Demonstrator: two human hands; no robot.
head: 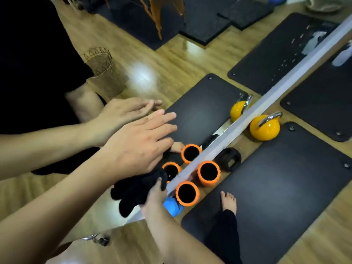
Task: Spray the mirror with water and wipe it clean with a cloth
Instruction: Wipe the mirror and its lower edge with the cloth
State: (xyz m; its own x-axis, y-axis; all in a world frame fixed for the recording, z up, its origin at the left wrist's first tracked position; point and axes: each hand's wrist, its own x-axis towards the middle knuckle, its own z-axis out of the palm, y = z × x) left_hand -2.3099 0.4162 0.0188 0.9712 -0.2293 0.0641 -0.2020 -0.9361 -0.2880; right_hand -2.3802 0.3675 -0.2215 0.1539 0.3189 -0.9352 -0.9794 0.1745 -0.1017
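Wood floor [333, 225] carries black mats [276, 187] with bare lanes of wood between them. Nearest, right hand [155, 195] comes up from the bottom edge, its grip pinching a black cloth [133, 193] right at the lower end of the mirror's pale frame edge [270, 96]. A blue block [172, 205] sits just beside that hand. A bare foot [228, 201] is on the near mat. Orange foam rollers [208, 173] stand upright, crowded against the frame. Left hand [141, 143] is flat over the mirror [171, 69], fingers straight, grip wide and holding nothing; whether it touches the glass, cannot tell. A yellow kettlebell [264, 128] is close to the frame, mid-way along. Far right, a spray bottle [342, 56] lies on a mat, well apart from both hands.
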